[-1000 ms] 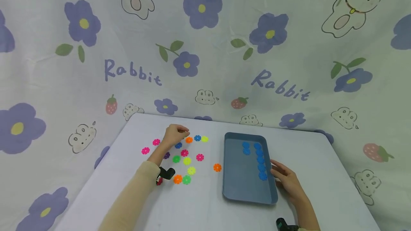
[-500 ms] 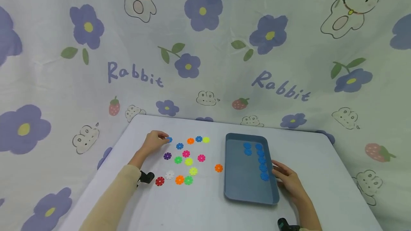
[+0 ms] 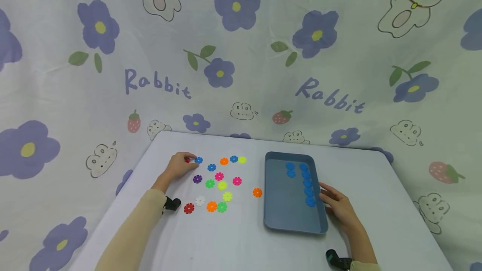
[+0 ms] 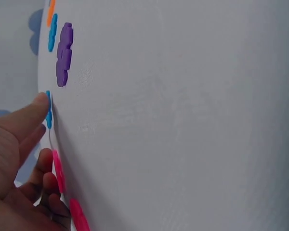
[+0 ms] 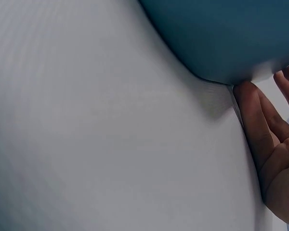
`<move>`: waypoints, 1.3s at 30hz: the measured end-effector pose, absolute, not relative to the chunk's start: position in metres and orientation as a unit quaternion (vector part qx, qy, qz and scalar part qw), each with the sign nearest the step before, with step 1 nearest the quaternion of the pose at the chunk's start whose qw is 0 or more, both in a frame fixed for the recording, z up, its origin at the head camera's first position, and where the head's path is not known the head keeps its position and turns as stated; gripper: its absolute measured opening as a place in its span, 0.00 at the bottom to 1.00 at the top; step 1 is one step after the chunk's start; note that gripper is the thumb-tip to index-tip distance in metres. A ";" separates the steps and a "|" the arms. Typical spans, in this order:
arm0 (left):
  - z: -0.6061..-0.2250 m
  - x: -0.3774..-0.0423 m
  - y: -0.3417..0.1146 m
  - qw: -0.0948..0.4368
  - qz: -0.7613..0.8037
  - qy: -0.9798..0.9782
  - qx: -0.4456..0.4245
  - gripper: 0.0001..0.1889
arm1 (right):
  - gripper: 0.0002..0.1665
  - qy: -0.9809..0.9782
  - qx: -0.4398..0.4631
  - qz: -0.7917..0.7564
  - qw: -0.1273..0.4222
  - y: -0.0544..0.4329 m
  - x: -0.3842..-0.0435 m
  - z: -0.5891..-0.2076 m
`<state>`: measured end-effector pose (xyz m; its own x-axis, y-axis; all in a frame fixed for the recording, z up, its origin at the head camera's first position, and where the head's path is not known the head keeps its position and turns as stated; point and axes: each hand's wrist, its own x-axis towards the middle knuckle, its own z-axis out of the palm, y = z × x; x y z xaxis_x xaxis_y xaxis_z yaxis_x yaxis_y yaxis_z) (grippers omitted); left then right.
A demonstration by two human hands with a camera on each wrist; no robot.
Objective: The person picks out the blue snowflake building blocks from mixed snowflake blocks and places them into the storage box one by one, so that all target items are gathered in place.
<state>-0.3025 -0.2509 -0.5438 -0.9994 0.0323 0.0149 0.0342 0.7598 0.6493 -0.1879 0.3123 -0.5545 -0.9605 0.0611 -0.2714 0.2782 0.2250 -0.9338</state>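
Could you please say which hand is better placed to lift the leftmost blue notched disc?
Probably the left hand: it is right beside that blue notched disc, while the right hand touches the blue-grey rectangular tray.

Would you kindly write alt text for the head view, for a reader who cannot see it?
A person's left hand is at the edge of a blue disc, among colourful notched discs on a white table. The right hand is at the side of a grey-blue tray holding more blue discs; behind hangs a flower-and-rabbit backdrop.
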 end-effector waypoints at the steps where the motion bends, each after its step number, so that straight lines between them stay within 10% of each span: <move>1: -0.544 -0.303 -0.250 0.001 -0.344 -0.939 -0.018 0.21 | 0.36 0.778 0.110 -0.612 0.089 0.312 -0.188 -0.554; 39: -0.517 -0.312 -0.190 -0.035 -0.473 -0.880 -0.021 0.12 | 0.36 0.780 0.102 -0.612 0.086 0.315 -0.190 -0.557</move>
<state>-0.3121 -0.1904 -0.5171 -0.9967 0.0704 -0.0407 0.0050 0.5519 0.8339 -0.1899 0.3146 -0.5572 -0.9642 0.0539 -0.2595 0.2649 0.2302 -0.9364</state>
